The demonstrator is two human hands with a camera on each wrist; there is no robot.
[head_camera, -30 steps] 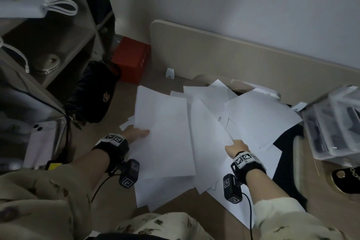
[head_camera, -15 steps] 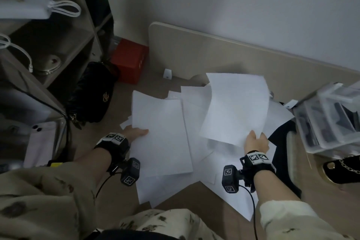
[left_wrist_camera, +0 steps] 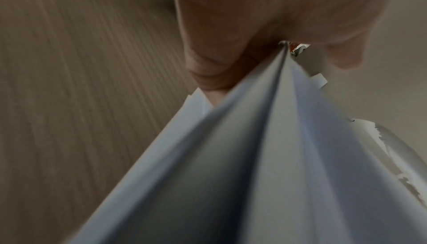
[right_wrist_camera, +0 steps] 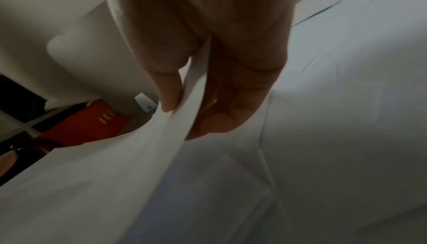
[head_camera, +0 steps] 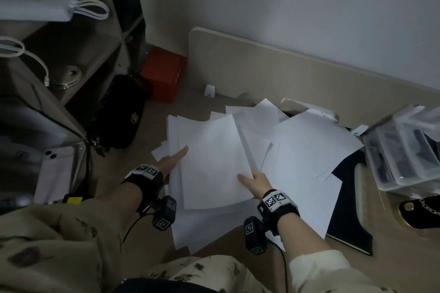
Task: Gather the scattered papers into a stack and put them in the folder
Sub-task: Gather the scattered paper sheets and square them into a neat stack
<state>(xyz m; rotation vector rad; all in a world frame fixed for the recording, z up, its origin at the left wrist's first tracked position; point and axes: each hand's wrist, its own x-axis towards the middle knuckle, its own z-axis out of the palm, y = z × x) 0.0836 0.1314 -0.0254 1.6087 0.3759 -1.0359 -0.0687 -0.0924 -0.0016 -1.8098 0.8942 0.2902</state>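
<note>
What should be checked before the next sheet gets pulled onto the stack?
1. Right hand has the top sheet pinched: ok, thumb and fingers on either side of its edge.
2. Left hand holds the gathered sheets: ok, gripped at their edge.
3. Stack squared: not ok, edges fan out.
4. All papers collected: not ok, loose sheets lie spread to the right.
5. Folder reachable: ok, but partly covered by papers.
6. Folder open: cannot tell.

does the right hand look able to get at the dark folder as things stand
Probably not yet. The right hand is pinching the top sheet, and loose papers overlap much of the dark folder; only its near right part shows bare.
</note>
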